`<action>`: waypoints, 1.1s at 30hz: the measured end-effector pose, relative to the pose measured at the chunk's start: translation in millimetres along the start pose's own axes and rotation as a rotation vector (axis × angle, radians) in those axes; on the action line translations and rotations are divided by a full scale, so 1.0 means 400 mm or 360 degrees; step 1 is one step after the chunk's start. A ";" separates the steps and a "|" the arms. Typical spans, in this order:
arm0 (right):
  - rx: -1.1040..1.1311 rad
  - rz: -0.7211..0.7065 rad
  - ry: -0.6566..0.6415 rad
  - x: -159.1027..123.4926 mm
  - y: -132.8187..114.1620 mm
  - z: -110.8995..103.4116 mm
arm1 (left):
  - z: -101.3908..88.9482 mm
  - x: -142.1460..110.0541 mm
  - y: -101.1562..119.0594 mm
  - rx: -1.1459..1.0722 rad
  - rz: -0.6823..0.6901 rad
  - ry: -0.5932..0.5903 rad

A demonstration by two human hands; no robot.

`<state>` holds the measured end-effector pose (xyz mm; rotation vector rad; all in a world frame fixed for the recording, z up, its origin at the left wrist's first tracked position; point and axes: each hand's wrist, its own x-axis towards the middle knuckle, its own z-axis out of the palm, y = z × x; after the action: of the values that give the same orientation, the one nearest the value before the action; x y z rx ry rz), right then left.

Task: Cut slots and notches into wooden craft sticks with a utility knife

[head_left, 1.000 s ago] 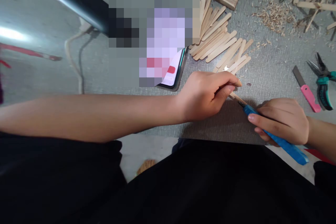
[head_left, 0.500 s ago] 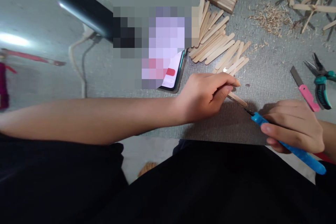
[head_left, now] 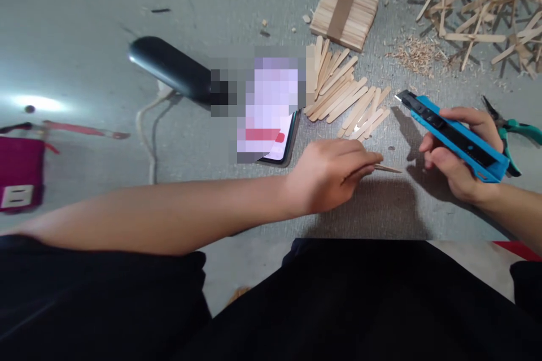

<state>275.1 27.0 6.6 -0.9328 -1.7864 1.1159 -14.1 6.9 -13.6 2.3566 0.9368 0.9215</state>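
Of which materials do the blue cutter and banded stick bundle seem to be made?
Blue cutter: body likely plastic, smooth and satiny; its shiny tip looks metallic.
Banded stick bundle: apparently bare wood, pale and matte; its flat brown band, maybe paper.

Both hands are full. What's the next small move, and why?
Probably bring the cutter to the free end of the stick: the left hand grips the stick with that end exposed, while the right hand holds the cutter with its blade clear of it.
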 end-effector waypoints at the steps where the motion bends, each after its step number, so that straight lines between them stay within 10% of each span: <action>1: 0.0069 -0.0017 -0.0023 0.004 -0.001 0.008 | 0.000 -0.001 0.001 0.0067 0.0035 -0.0034; 12: -0.0387 0.0012 -0.0253 0.000 -0.024 -0.010 | -0.005 -0.004 0.017 0.0403 0.0171 -0.0314; 20: -0.0755 0.0414 0.0043 0.028 -0.020 0.001 | 0.012 -0.008 0.013 0.0048 0.0346 -0.0275; 33: -0.2148 0.0649 -0.0011 -0.067 -0.104 -0.194 | 0.024 0.023 0.008 -0.1276 -0.0567 -0.0124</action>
<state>348.9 14.6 59.9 -2.0969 -2.3506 -0.0785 -0.9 10.0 -14.4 1.4826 0.7321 0.8413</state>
